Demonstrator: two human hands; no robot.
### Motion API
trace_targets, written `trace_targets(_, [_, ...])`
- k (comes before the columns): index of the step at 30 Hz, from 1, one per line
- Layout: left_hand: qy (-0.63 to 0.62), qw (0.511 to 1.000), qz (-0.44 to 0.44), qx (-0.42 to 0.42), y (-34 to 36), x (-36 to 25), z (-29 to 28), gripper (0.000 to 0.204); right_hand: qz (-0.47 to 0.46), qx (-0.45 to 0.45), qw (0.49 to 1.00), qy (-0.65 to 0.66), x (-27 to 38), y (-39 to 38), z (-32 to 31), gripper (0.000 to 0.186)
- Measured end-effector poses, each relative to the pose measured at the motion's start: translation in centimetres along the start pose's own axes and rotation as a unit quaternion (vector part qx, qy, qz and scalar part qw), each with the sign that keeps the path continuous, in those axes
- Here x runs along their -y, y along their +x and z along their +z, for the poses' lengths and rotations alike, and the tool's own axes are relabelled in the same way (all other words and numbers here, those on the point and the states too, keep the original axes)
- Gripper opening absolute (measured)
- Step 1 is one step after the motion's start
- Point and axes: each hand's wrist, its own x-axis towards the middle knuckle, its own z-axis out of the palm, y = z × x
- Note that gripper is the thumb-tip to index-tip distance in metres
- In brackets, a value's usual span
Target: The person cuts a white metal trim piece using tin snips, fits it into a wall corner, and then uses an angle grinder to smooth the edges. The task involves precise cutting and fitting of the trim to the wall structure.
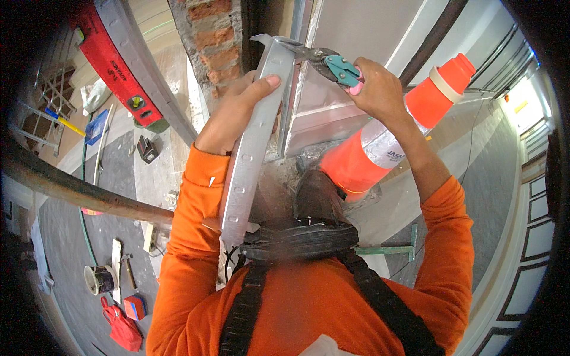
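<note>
A length of galvanized metal channel [248, 154] slants up in front of my chest. My left hand [237, 107] is closed round its upper part, with the thumb lying over the front. In my right hand [380, 92] is a pair of tin snips [332, 64] with teal and pink on the handles. The snips' jaws touch the channel's top end, where a flap of metal sticks out to the left. Whether the jaws have metal between them is hard to see.
An orange traffic cone [362, 159] with pale bands stands to the right. A brick pillar [215, 41] rises ahead, with a red spirit level [116, 68] left of it. A brown rail [89, 193] crosses the left. Below lie a hammer [129, 274], a bucket [98, 280] and a red bag [123, 327].
</note>
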Motion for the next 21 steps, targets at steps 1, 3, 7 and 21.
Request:
trace_targets(1, [0.004,1.0,0.007,-0.006,-0.1,0.1,0.3,0.043,-0.044,-0.037,0.998,-0.006,-0.5,0.1,0.5,0.046])
trace_targets(3, [0.01,1.0,0.021,-0.009,0.0,0.4,0.5,0.043,-0.088,-0.075,0.993,-0.012,-0.9,0.1,0.6,0.048])
trace_targets(7, [0.027,0.999,0.023,-0.006,-0.1,0.2,0.2,0.043,-0.081,-0.073,0.994,-0.02,-0.2,0.6,-0.5,0.05])
trace_targets(21, [-0.006,1.0,0.016,0.022,-1.4,0.8,0.5,0.043,-0.197,-0.113,0.973,-0.036,-0.2,2.1,-1.2,0.053])
